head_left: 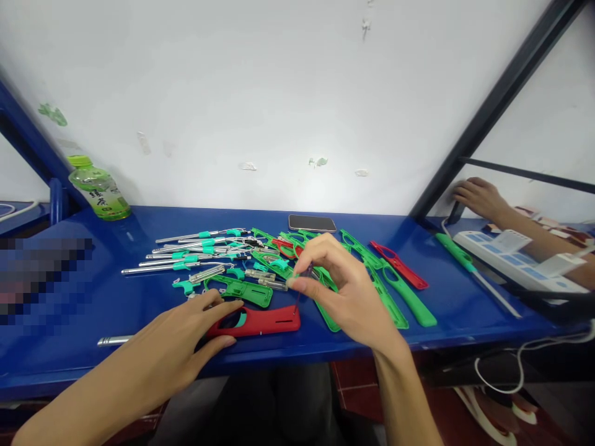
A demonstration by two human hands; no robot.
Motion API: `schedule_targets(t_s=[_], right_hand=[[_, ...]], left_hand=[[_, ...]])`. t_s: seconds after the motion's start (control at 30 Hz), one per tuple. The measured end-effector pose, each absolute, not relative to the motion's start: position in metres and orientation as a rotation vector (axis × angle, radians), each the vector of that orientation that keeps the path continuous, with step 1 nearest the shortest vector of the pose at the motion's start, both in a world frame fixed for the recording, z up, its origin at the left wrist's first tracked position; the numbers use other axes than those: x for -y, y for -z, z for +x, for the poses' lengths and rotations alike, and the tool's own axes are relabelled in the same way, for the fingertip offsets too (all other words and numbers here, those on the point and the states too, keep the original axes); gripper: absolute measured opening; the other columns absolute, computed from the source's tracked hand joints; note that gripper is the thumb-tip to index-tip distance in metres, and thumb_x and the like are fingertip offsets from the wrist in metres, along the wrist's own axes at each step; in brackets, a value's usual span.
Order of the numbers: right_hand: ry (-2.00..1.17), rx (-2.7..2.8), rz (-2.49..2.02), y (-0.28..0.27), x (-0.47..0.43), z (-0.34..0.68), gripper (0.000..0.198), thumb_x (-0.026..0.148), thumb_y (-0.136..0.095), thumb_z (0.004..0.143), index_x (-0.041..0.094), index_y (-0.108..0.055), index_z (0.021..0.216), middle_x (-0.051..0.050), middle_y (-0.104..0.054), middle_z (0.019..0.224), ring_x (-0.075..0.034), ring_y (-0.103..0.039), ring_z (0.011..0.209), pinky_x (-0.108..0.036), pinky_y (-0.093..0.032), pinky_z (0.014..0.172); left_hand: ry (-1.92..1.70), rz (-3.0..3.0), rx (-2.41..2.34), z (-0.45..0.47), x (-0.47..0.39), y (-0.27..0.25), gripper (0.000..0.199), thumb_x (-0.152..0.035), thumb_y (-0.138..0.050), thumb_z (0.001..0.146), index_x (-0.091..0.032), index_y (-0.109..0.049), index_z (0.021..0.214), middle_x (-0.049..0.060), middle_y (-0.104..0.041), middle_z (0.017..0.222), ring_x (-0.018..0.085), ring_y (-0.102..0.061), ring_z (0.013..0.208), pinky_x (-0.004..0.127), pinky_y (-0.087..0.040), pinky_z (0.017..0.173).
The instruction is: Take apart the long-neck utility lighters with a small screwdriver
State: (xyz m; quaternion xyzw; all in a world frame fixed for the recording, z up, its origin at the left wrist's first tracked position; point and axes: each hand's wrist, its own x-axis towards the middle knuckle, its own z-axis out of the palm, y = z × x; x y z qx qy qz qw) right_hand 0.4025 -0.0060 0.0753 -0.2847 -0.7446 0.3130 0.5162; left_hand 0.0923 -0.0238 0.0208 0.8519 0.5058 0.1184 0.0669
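Note:
Near the front edge of the blue table lies a red long-nosed lighter (267, 322), its metal tube pointing left. My left hand (183, 341) grips it around the trigger opening, thumb on the near side and fingers on the far side. A small thin screwdriver (297, 302) is pinched between the thumb and fingers of my right hand (341, 291). Its tip meets the lighter body close to the right end; the handle is mostly hidden by my fingers. Just beyond the lighter lies a green lighter casing half (251, 292).
Several metal lighter tubes (162, 267) with teal parts lie behind my left hand. Green casing halves (409, 297) and a red casing half (400, 265) lie at right. A phone (311, 222), a bottle (100, 189), a power strip (515, 260) and another person's hand (481, 197) are farther out.

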Motion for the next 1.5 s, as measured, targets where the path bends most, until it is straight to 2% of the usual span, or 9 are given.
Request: schedule_targets(t_s=[0.17, 0.33, 0.5, 0.67, 0.87, 1.0, 1.1, 1.27, 1.5], right_hand=[[-0.792, 1.831, -0.688, -0.076, 0.007, 0.401, 0.022, 0.020, -0.062, 0.115, 0.032, -0.072, 0.130, -0.003, -0.074, 0.128, -0.023, -0.070, 0.122, -0.042, -0.058, 0.106], [-0.727, 1.753, -0.704, -0.074, 0.006, 0.398, 0.009, 0.027, -0.082, 0.104, 0.029, -0.073, 0.104, -0.002, -0.072, 0.113, -0.023, -0.069, 0.108, -0.039, -0.060, 0.091], [-0.851, 1.748, -0.670, -0.075, 0.009, 0.398, 0.020, 0.023, -0.066, 0.114, 0.031, -0.072, 0.131, -0.002, -0.077, 0.121, -0.022, -0.074, 0.116, -0.041, -0.060, 0.102], [-0.788, 1.726, -0.705, -0.074, 0.008, 0.392, 0.010, 0.024, -0.082, 0.103, 0.029, -0.074, 0.105, -0.001, -0.071, 0.115, -0.021, -0.070, 0.107, -0.037, -0.061, 0.093], [-0.766, 1.536, -0.623, -0.076, 0.009, 0.394, 0.029, 0.022, -0.062, 0.115, 0.031, -0.065, 0.142, -0.004, -0.076, 0.120, -0.021, -0.073, 0.108, -0.038, -0.061, 0.094], [-0.652, 1.830, -0.946, -0.085, 0.017, 0.410, 0.008, 0.024, -0.072, 0.111, 0.029, -0.078, 0.115, 0.001, -0.078, 0.102, -0.019, -0.066, 0.083, -0.034, -0.050, 0.070], [-0.654, 2.131, -1.234, -0.088, 0.020, 0.416, 0.015, 0.016, -0.083, 0.103, 0.026, -0.081, 0.093, 0.005, -0.079, 0.091, -0.017, -0.066, 0.078, -0.032, -0.045, 0.072], [-0.713, 2.264, -1.452, -0.078, 0.014, 0.412, 0.011, 0.017, -0.087, 0.102, 0.028, -0.086, 0.098, 0.005, -0.081, 0.094, -0.019, -0.071, 0.089, -0.032, -0.045, 0.078], [-0.740, 2.314, -1.437, -0.068, 0.005, 0.410, 0.017, 0.016, -0.082, 0.107, 0.024, -0.081, 0.091, 0.003, -0.080, 0.094, -0.019, -0.071, 0.090, -0.030, -0.044, 0.079]], left_hand=[[-0.420, 2.587, -1.512, 0.091, 0.022, -0.019, 0.060, -0.073, -0.050, 0.110, -0.035, -0.078, 0.148, 0.012, -0.076, 0.150, 0.042, -0.077, 0.131, 0.050, -0.067, 0.106], [-0.401, 2.587, -1.528, 0.091, 0.022, -0.017, 0.058, -0.071, -0.049, 0.110, -0.038, -0.078, 0.148, 0.011, -0.077, 0.147, 0.040, -0.079, 0.127, 0.049, -0.069, 0.101], [-0.396, 2.586, -1.521, 0.091, 0.023, -0.015, 0.060, -0.072, -0.044, 0.111, -0.038, -0.077, 0.149, 0.012, -0.076, 0.148, 0.042, -0.078, 0.129, 0.054, -0.067, 0.104], [-0.367, 2.577, -1.507, 0.092, 0.021, -0.018, 0.061, -0.070, -0.044, 0.112, -0.036, -0.076, 0.151, 0.014, -0.076, 0.149, 0.041, -0.080, 0.126, 0.055, -0.068, 0.103], [-0.333, 2.573, -1.526, 0.094, 0.023, -0.021, 0.056, -0.064, -0.048, 0.112, -0.034, -0.076, 0.150, 0.013, -0.075, 0.150, 0.043, -0.075, 0.134, 0.056, -0.066, 0.107], [-0.358, 2.549, -1.497, 0.094, 0.023, -0.019, 0.052, -0.060, -0.048, 0.113, -0.035, -0.076, 0.150, 0.012, -0.078, 0.139, 0.038, -0.079, 0.122, 0.048, -0.067, 0.103], [-0.364, 2.535, -1.505, 0.090, 0.022, -0.011, 0.052, -0.062, -0.047, 0.114, -0.039, -0.073, 0.153, 0.011, -0.075, 0.143, 0.036, -0.079, 0.120, 0.047, -0.065, 0.101], [-0.377, 2.542, -1.534, 0.088, 0.021, -0.003, 0.057, -0.069, -0.042, 0.114, -0.041, -0.070, 0.155, 0.011, -0.073, 0.147, 0.037, -0.077, 0.123, 0.049, -0.063, 0.104], [-0.365, 2.526, -1.481, 0.091, 0.023, -0.015, 0.051, -0.058, -0.049, 0.114, -0.037, -0.071, 0.155, 0.011, -0.075, 0.135, 0.033, -0.078, 0.118, 0.043, -0.065, 0.099]])
